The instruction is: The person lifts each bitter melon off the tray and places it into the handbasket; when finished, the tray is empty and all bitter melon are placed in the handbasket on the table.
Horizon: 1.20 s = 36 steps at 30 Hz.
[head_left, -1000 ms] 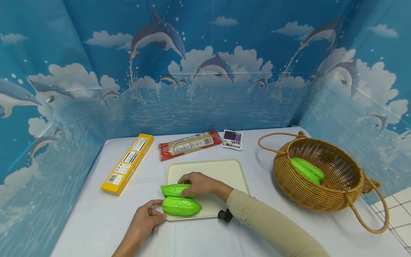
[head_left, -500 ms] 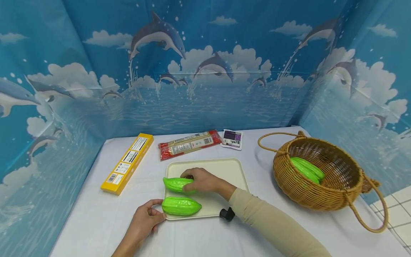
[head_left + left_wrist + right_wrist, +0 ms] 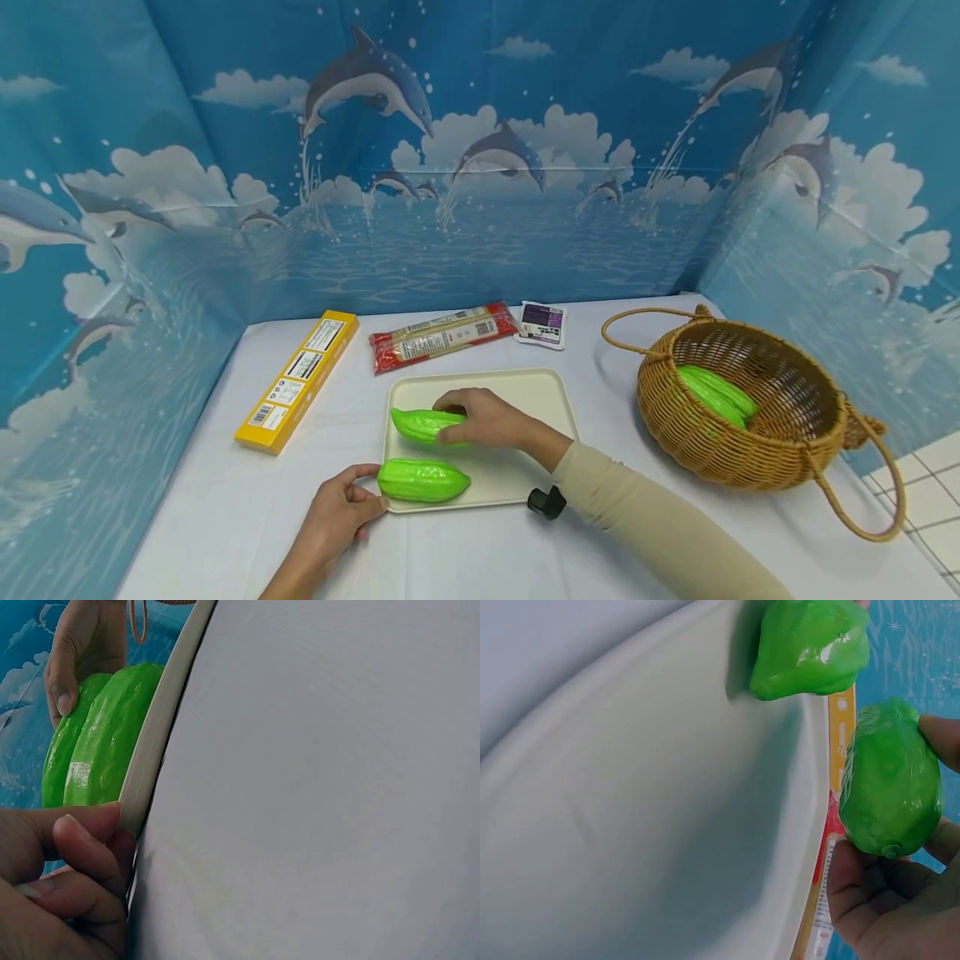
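Note:
A green ridged gourd (image 3: 422, 425) is gripped by my right hand (image 3: 483, 417) over the left part of the cream tray (image 3: 517, 467). In the right wrist view this gourd (image 3: 892, 780) sits between thumb and fingers and appears raised off the tray. A second green gourd (image 3: 423, 481) lies along the tray's front left, apart from the first. My left hand (image 3: 335, 510) pinches the tray's front left corner; the left wrist view shows its fingers (image 3: 90, 859) curled at the rim. The undersides of both gourds are hidden.
At the right, a wicker basket (image 3: 720, 462) with loop handles holds green gourds (image 3: 716, 396). A yellow box (image 3: 298, 383) lies at the left. Behind the tray are a red-ended noodle packet (image 3: 444, 337) and a small white-and-purple pouch (image 3: 542, 325).
My right hand has moved away from me and slightly right with its gourd, opening a gap from the other one. The left hand has stayed at the tray corner.

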Available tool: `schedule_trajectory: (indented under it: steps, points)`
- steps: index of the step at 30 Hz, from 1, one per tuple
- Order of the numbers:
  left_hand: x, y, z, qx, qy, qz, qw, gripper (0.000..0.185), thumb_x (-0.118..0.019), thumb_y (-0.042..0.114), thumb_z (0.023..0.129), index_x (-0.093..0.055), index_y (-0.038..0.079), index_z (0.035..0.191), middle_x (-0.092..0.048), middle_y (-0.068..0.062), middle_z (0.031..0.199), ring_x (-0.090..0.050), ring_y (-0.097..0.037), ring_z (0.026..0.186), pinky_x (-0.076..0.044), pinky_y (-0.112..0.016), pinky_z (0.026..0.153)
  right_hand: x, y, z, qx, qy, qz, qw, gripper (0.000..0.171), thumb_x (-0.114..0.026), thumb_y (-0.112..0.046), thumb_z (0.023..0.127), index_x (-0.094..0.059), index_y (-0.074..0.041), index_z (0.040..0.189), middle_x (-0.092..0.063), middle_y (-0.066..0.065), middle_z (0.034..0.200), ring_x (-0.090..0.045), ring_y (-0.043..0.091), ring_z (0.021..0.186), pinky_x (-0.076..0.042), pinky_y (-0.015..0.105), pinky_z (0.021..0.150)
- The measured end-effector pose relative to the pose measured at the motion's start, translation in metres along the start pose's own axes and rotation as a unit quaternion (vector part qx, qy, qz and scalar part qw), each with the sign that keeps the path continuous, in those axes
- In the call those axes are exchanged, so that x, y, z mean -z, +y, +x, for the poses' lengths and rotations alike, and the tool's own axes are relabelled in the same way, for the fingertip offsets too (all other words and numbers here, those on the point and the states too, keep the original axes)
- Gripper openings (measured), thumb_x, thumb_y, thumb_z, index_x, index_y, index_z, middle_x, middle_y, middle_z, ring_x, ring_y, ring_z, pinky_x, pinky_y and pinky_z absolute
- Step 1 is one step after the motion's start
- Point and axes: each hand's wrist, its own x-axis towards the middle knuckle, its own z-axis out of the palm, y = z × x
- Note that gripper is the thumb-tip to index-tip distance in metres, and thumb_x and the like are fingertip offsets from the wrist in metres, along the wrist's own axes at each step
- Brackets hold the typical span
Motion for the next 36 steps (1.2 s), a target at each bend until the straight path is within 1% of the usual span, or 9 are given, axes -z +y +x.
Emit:
schedule_trajectory:
  steps: [9, 20, 27, 36]
  points:
    - [0.0, 0.0, 0.0, 0.0, -0.001, 0.0, 1.0, 0.055, -0.079, 0.001, 0.081, -0.061, 0.002, 0.133, -0.061, -0.009, 0.083, -0.05, -0.015, 0.051, -0.04, -0.025, 0.045, 0.006, 0.005, -0.011, 0.013, 0.003, 0.008, 1.0, 0.046, -0.076, -0.032, 0.086, -0.067, -0.012, 0.126, -0.066, -0.005, 0.108, -0.059, 0.014, 0.095, -0.052, 0.032, 0.082]
    - [0.0, 0.0, 0.0, 0.008, -0.002, 0.003, 1.0, 0.057, -0.079, 0.001, 0.081, -0.06, 0.003, 0.134, -0.061, -0.009, 0.083, -0.051, -0.015, 0.052, -0.04, -0.025, 0.046, 0.015, 0.004, -0.036, 0.02, 0.017, 0.01, 1.0, 0.043, -0.074, -0.033, 0.086, -0.068, -0.014, 0.124, -0.067, -0.005, 0.108, -0.06, 0.014, 0.095, -0.051, 0.033, 0.082]
    - [0.0, -0.001, 0.0, 0.003, -0.002, 0.003, 1.0, 0.057, -0.079, 0.001, 0.081, -0.06, 0.002, 0.135, -0.062, -0.009, 0.083, -0.05, -0.015, 0.051, -0.039, -0.026, 0.045, 0.026, 0.005, -0.055, 0.026, 0.021, 0.018, 0.999, 0.037, -0.072, -0.032, 0.088, -0.069, -0.017, 0.123, -0.066, -0.007, 0.105, -0.06, 0.015, 0.094, -0.052, 0.034, 0.081]
    - [0.0, 0.0, -0.001, 0.002, -0.005, 0.0, 1.0, 0.057, -0.078, 0.001, 0.081, -0.06, 0.002, 0.135, -0.062, -0.009, 0.083, -0.05, -0.014, 0.051, -0.039, -0.025, 0.045, 0.047, 0.004, -0.09, 0.035, 0.025, -0.005, 0.999, 0.037, -0.073, -0.033, 0.09, -0.068, -0.019, 0.124, -0.066, -0.008, 0.106, -0.06, 0.016, 0.094, -0.052, 0.033, 0.08]
